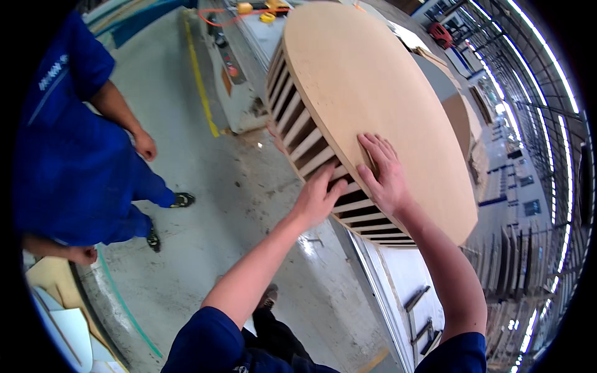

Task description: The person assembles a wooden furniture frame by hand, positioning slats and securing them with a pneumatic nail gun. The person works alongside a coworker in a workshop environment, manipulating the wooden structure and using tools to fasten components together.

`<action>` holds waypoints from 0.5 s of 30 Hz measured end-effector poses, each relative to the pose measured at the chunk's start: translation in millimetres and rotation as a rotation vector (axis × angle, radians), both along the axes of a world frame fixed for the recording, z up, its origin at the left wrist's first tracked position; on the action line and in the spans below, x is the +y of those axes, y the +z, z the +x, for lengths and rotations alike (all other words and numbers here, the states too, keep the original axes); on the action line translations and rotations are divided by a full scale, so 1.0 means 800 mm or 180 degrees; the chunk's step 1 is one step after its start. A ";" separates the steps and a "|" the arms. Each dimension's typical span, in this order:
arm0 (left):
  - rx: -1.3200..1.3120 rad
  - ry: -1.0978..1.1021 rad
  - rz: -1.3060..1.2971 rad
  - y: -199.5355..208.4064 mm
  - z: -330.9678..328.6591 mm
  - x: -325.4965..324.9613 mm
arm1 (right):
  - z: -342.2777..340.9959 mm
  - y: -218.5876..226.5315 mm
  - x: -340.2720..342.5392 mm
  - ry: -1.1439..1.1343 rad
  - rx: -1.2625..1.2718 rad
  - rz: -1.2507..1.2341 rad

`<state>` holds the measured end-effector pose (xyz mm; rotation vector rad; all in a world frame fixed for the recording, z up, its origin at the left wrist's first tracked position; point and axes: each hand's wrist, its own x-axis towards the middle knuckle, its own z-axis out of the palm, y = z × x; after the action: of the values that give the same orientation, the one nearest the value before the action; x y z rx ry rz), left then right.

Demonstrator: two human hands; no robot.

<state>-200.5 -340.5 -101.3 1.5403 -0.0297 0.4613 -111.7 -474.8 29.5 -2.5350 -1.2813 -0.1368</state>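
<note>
A large, oval, pale wooden panel (385,99) forms the top of a piece with a row of upright wooden slats (305,142) along its curved side. My right hand (384,177) lies on the panel close to its near edge, fingers stretched out and thumb apart, holding nothing. Just left of it, my left hand (316,200) touches the slatted side with its thumb spread from the fingers. Some of its fingertips are partly hidden at the gaps between slats. Dark spaces show behind the slats.
The slatted piece rests over a machine table with a metal rail (367,273). A co-worker in blue (87,149) stands at the left. Sheet offcuts (71,329) lie at the lower left. Yellow objects and an orange cord (214,23) are at the back. Stacked boards (510,261) stand right.
</note>
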 end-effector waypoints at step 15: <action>0.3868 0.0481 0.2208 -0.221 -0.764 0.026 | -0.019 -0.022 -0.002 0.0032 -0.0034 0.0566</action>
<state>-811.4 -319.7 -278.4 2.2898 0.9534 -0.4879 -127.0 -476.7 11.9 -2.3803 -1.2277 -0.2511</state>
